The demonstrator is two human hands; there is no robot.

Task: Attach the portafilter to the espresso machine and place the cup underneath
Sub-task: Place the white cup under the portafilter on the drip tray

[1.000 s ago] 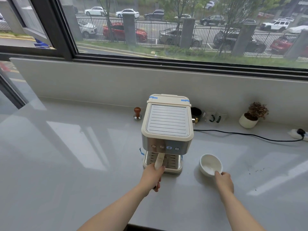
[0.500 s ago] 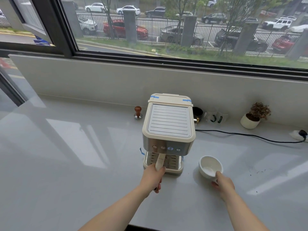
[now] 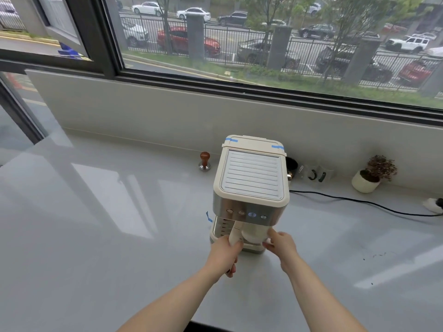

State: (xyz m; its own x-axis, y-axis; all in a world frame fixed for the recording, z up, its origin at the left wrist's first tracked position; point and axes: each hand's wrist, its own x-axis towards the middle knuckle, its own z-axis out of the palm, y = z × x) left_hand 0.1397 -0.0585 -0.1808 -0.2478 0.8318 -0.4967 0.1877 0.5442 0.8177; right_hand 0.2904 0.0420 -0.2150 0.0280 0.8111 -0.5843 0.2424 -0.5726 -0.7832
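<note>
A cream and steel espresso machine stands on the pale counter. The cream portafilter handle slants down out of the machine's front, and my left hand is closed around its lower end. The white cup is under the machine's front, over the drip tray. My right hand grips the cup's right side with thumb and fingers. The portafilter's head is hidden beneath the machine.
A wooden-knobbed tamper stands left of the machine by the wall. A black cable runs right to a socket. A small potted plant and small dark items sit along the back wall.
My right hand has carried the cup from the counter right of the machine to under its front, over the drip tray. My left hand stays on the portafilter handle.
</note>
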